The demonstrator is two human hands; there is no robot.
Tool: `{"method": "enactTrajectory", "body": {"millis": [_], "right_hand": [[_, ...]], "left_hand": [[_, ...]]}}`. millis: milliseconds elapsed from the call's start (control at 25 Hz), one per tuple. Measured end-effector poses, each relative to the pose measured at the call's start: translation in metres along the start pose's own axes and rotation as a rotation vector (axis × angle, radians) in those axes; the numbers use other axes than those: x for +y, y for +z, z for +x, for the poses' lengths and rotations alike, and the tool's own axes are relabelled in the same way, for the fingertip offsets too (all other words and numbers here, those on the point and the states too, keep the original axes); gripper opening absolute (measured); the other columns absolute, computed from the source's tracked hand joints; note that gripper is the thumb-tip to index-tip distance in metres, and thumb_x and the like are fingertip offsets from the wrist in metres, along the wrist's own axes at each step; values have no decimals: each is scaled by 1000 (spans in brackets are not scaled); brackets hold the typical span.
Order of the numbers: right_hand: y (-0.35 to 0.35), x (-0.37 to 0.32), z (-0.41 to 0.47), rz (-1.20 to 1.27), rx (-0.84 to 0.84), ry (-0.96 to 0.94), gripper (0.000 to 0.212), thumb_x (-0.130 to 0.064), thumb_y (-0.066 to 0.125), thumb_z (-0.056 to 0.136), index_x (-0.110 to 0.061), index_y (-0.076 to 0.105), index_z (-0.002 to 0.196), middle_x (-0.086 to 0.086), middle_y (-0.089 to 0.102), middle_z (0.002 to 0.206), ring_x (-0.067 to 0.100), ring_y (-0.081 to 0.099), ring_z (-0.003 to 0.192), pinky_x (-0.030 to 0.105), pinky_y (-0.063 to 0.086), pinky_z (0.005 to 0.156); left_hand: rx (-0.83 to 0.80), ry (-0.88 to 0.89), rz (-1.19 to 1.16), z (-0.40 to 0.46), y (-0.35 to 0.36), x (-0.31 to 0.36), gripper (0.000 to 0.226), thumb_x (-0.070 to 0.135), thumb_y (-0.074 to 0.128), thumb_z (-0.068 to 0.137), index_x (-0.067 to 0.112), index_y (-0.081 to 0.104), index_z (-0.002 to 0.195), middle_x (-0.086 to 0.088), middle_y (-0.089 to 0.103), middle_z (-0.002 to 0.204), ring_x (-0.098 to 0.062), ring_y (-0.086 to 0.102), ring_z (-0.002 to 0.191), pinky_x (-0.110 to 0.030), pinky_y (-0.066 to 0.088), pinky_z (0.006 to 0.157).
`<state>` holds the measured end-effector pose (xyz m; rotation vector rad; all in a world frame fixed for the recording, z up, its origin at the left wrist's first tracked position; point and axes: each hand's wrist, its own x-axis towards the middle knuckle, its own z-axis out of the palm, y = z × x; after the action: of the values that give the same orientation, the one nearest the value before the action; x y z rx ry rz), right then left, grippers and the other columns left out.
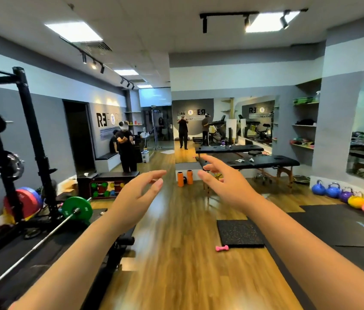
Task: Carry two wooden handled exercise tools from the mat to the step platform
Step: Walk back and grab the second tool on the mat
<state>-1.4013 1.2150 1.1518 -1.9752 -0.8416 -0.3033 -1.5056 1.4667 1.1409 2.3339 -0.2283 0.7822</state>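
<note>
While both hands empty, step looks like pre-pickup. Left hand (139, 193) and right hand (225, 186) raised ahead, fingers spread loose, holding nothing. Wooden-handled tools not in view; step platform not identifiable either (speckled mat (240, 233) bare). Next: look down, locate tools, grasp one per hand.

Glossy wood-plank floor (176, 220), matt speckled rubber mat (239, 233), shiny metal barbell bar (42, 240)
</note>
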Motion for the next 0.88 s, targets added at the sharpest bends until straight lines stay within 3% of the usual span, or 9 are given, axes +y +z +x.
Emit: {"method": "enactTrajectory", "body": {"millis": [160,280,440,560,680,880], "right_hand": [[6,60,93,10,-52,-30,64,-74,50,95,-53,39,154,-20,59,134,-7,54,115,14,39,85],[20,104,155,15,-98,-41,64,-73,51,95,-52,40,154,-17,60,135,-8,53,113,12,38,84],[52,164,216,64,-144,-51,77,-84,49,84,-53,41,153,-19,56,136,4,51,130,23,43,96],[78,212,274,58,-149,-41,71,-87,49,81,-62,40,147,-18,55,141,5,48,135,36,43,108],[97,255,342,39,-144,-22,67,-85,49,83,-65,37,145,-19,54,144,2,47,133,33,43,107],[125,314,469,9,-98,2,73,-82,49,85,-55,40,152,-14,56,143,6,49,133,37,44,107]], "left_hand": [[68,-40,40,78,24,-44,42,45,45,106,37,54,145,25,57,135,15,49,121,-14,39,95],[85,-76,52,126,46,-83,41,47,45,105,39,54,145,24,59,133,12,49,123,-24,42,99],[77,-107,63,182,79,-146,41,45,46,106,38,54,145,22,60,134,9,50,124,-24,43,101],[75,-103,61,236,103,-203,41,47,46,105,39,55,145,22,62,130,7,53,122,-27,46,101],[65,-104,47,300,121,-262,42,48,47,104,41,54,144,23,62,125,6,54,117,-27,48,99],[18,-106,72,415,137,-354,44,53,46,102,43,53,145,26,59,125,7,52,119,-25,46,97]]}}
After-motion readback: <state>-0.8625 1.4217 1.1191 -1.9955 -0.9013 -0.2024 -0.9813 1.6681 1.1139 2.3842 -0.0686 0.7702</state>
